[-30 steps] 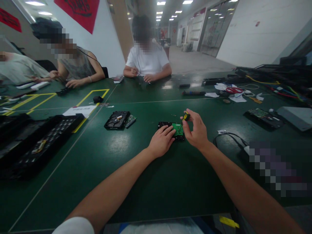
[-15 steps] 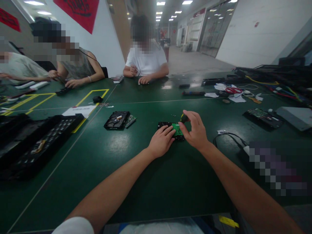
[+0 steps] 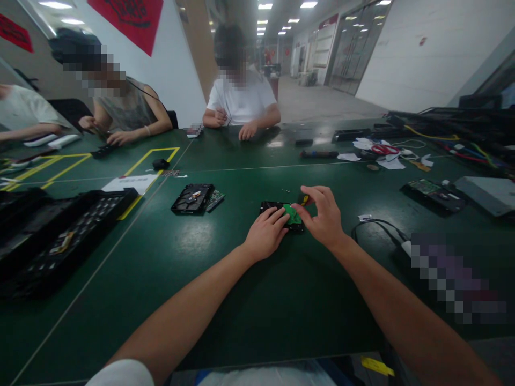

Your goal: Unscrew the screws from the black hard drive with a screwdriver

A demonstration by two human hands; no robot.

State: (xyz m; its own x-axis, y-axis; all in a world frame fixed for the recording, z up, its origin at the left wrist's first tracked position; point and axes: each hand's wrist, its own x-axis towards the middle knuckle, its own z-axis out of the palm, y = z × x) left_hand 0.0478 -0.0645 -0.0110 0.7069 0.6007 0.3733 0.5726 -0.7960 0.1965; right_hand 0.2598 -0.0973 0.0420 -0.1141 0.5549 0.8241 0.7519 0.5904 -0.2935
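A black hard drive (image 3: 273, 206) with a green circuit board (image 3: 293, 215) facing up lies on the green table (image 3: 225, 300) in front of me. My left hand (image 3: 265, 232) rests on the drive, fingers lying flat on its near edge. My right hand (image 3: 324, 217) is closed round a small black and yellow screwdriver (image 3: 304, 200), whose tip points down at the circuit board. A few tiny screws (image 3: 286, 190) lie just beyond the drive.
A second opened hard drive (image 3: 193, 197) sits to the left. Black trays (image 3: 60, 236) stand at the far left. A black cable (image 3: 378, 228) curls to the right, with another drive (image 3: 434, 194) and a grey box (image 3: 488, 194) beyond. Three people sit across the table.
My right hand has lowered the screwdriver from above the drive down onto the circuit board. My left hand has stayed on the drive.
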